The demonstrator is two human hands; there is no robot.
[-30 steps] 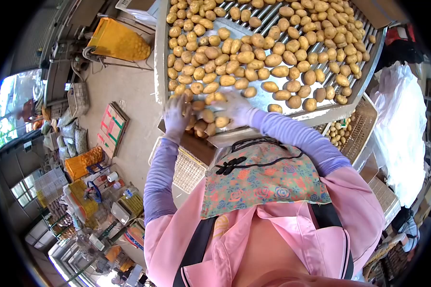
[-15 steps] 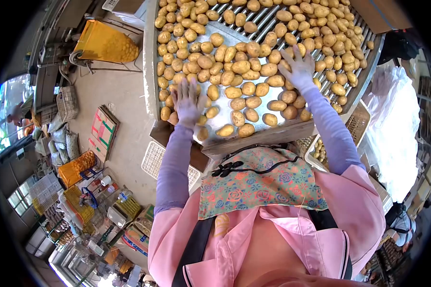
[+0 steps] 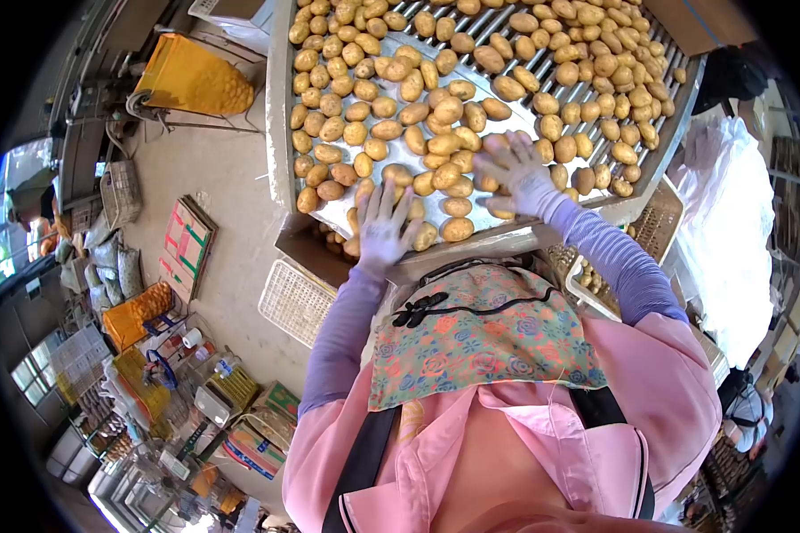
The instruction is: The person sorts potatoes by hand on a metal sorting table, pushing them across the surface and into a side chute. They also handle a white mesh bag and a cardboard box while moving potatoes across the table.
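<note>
Many yellow-brown potatoes lie on a metal sorting tray in front of my body. My left hand, in a pale thin glove, rests with fingers spread over potatoes near the tray's front edge. To its right, my gloved right hand lies open, fingers pointing left over the bare metal and touching or nearly touching potatoes. Between the hands sit several loose potatoes, among them a potato at the front lip. Neither hand is wrapped round a potato.
Metal rollers carry more potatoes at the back right. A cardboard box with potatoes is below the left front corner, near a white plastic crate. Another crate stands at right beside white plastic sheeting. A yellow sack hangs at left.
My left hand has moved right and closer to my body. My right hand has swept left and nearer, off the rollers' side. Potatoes on the tray have shifted, and fewer lie along the front edge.
</note>
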